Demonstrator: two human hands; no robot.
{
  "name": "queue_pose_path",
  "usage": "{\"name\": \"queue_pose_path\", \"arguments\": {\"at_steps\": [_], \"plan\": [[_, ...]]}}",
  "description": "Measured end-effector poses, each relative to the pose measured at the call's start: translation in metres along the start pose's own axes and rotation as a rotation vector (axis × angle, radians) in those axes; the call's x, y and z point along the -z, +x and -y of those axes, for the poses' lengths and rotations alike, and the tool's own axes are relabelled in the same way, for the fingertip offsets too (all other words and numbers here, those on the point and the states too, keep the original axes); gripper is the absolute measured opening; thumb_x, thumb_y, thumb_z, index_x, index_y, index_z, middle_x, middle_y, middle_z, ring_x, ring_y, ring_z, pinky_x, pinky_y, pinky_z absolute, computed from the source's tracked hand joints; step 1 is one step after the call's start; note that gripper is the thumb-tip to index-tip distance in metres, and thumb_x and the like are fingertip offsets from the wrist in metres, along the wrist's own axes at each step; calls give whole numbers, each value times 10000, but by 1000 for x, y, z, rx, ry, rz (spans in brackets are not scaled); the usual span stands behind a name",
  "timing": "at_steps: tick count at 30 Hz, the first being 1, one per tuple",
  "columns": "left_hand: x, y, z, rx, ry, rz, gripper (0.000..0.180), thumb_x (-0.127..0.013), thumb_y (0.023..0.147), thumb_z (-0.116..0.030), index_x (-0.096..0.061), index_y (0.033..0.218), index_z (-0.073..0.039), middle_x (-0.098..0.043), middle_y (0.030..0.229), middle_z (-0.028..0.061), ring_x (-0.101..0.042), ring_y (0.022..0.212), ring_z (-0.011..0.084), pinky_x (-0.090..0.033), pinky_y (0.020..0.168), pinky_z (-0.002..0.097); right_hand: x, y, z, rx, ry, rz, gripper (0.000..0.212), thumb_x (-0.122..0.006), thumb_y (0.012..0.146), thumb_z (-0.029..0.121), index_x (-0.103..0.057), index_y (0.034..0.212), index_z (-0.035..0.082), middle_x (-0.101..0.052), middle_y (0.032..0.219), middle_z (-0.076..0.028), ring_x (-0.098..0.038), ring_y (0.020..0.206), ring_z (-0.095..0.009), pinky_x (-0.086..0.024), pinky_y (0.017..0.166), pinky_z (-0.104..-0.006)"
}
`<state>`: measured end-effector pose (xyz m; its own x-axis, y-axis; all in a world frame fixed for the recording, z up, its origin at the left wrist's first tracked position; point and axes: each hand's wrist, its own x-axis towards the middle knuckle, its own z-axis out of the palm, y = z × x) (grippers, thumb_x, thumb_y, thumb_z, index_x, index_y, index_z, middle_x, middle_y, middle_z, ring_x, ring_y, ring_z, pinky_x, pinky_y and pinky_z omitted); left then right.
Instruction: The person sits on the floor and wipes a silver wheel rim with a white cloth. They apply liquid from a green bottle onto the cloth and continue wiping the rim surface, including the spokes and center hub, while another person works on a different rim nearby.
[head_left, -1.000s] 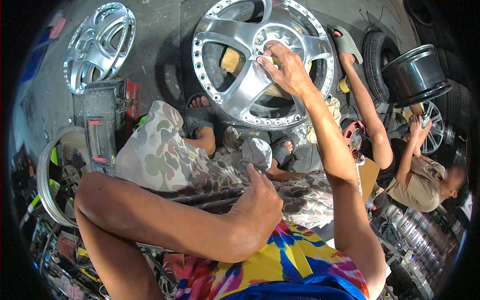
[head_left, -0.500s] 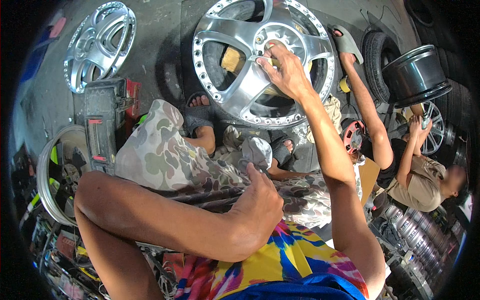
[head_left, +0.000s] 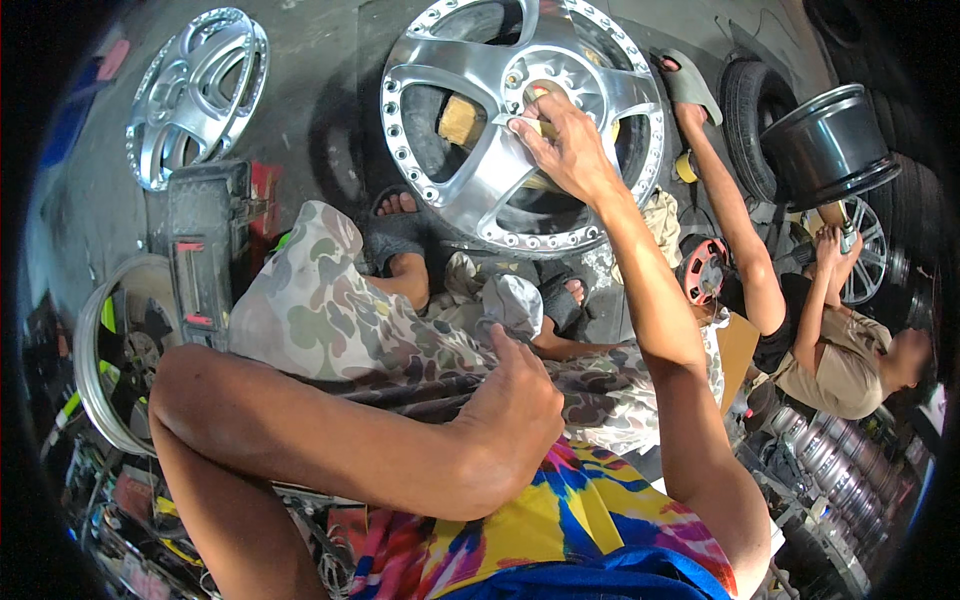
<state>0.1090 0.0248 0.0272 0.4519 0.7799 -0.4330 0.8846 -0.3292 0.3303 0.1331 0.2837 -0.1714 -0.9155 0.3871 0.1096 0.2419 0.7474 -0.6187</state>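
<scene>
A polished silver wheel face (head_left: 470, 155) with wide spokes and a ring of bolt holes lies flat over a dark tyre. At its hub, my right hand (head_left: 570, 145) is closed on a small folded pale-yellow sheet (head_left: 547, 128), pressing its edge against the metal beside the centre hole. My left hand (head_left: 515, 395) rests on my lap over camouflage trousers, thumb up and fingers curled. Whatever may be inside those fingers is hidden. Through a gap between spokes, a yellowish block (head_left: 461, 121) shows.
Another silver wheel face (head_left: 190, 100) and a black toolbox (head_left: 212, 245) are at left, with a bare rim (head_left: 90, 350) nearer. At right are a tyre (head_left: 755, 125), a dark rim barrel (head_left: 830, 145), a yellow tape roll (head_left: 686, 167) and a person (head_left: 840, 360) working with a tool.
The view has shifted slightly, moving the wheel face a little left in the picture. My right hand stays at the hub with the folded sheet; my left hand keeps its place.
</scene>
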Motion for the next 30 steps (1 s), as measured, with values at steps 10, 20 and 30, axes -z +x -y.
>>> {"name": "queue_pose_path", "arguments": {"at_steps": [10,20,30], "plan": [[-11,-1,-6,-68,-44,52,298,-671,857,-208,-788,1053,-16,-742,1052,186,-692,1052,329,-492,1015,524,9,-127,54,-232,424,411,126,-668,998,129,-658,1042,12,-682,944,-101,-674,933,-228,-535,843,-397],[45,-32,-10,-513,-488,-927,264,-719,893,-174,-775,1138,-95,-743,1029,71,-733,841,183,-606,689,298,-49,-271,-77,-695,-221,359,271,-689,932,198,-687,1168,66,-746,1035,-199,-718,1040,-409,-578,886,-483],[65,-56,-20,-634,-768,-612,201,-718,931,-164,-799,1109,-116,-756,923,68,-738,755,179,-604,656,284,-83,-320,-149,-778,-573,96,402,-764,867,295,-671,1194,80,-722,1040,-226,-723,1003,-398,-583,890,-497]]}}
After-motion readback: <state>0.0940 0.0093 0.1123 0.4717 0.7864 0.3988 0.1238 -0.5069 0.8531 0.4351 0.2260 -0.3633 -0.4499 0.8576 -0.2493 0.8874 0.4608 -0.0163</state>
